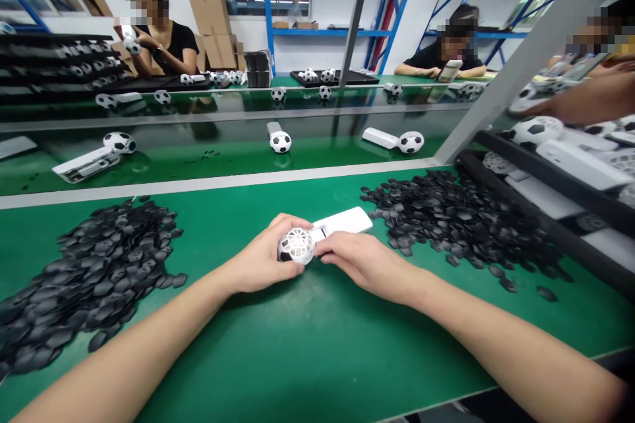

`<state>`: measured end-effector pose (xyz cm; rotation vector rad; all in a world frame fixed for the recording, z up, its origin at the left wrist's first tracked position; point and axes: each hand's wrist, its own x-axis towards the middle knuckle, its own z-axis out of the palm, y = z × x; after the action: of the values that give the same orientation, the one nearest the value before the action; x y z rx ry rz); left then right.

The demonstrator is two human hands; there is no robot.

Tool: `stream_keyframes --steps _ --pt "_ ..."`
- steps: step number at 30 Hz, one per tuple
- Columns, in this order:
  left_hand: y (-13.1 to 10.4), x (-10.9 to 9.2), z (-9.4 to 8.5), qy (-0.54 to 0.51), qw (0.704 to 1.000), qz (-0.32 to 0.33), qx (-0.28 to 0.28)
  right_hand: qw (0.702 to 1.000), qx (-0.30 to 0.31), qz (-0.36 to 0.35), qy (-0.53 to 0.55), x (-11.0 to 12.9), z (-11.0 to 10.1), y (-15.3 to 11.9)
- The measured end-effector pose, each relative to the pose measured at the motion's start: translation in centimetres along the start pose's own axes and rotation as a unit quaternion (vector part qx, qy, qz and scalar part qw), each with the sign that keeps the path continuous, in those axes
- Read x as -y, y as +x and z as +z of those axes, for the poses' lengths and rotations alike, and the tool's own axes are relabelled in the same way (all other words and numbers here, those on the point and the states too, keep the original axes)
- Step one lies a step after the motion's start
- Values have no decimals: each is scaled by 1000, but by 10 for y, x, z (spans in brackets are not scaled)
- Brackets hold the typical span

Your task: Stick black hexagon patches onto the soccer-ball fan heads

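Observation:
My left hand (268, 252) is wrapped round the ball end of a white soccer-ball device (297, 246). The ball has an open white lattice on top and a few black patches at its side. Its flat white handle (344, 221) points away to the right over the green table. Closed in a pinch, the fingers of my right hand (354, 258) touch the right side of the ball near the neck; what they hold, if anything, is hidden. Loose black pentagon-like pieces lie in a left pile (119, 264) and a right pile (446, 218).
Beyond a pale metal strip (213, 184), more soccer-ball devices (280, 141) lie on a green conveyor (208, 158). Black trays (550, 178) loaded with devices are stacked at right, beside a slanted grey post (516, 59). Co-workers sit across and at right, one person's arm (590, 99) reaching over the trays.

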<state>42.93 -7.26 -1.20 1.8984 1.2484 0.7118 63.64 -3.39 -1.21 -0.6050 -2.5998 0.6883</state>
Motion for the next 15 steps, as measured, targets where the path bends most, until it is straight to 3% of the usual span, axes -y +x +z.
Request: stream_keyframes --steps 7,15 --pt "-2 1 7 22 999 -1 -25 997 -26 -66 -19 -1 -2 11" --pt "-1 -1 14 42 997 21 -67 998 -11 -60 3 -6 4 19"
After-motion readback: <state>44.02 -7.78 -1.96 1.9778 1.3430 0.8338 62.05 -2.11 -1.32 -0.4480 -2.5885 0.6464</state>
